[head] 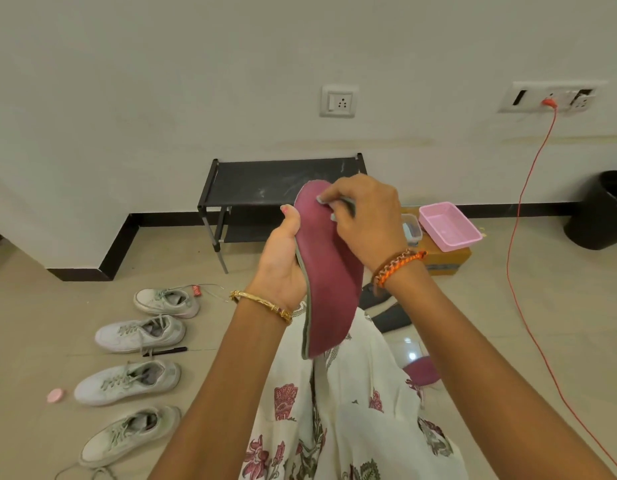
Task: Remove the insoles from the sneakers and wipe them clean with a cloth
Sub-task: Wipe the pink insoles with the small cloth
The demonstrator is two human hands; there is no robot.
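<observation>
Head view: maroon insole (329, 282) is clasped by the left hand (282, 265); right hand (365, 220) pinches something grey, largely hidden, against its toe.

Head view: looking forward and down from the wearer's head
Near: hands (334, 237) close up, mid-frame
Below: floor (30, 341), lap
Ahead: wall (196, 81), rack (265, 181) further off

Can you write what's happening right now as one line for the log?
left hand: holds insole | right hand: wiping insole's toe with cloth | sneakers: four on floor
</observation>
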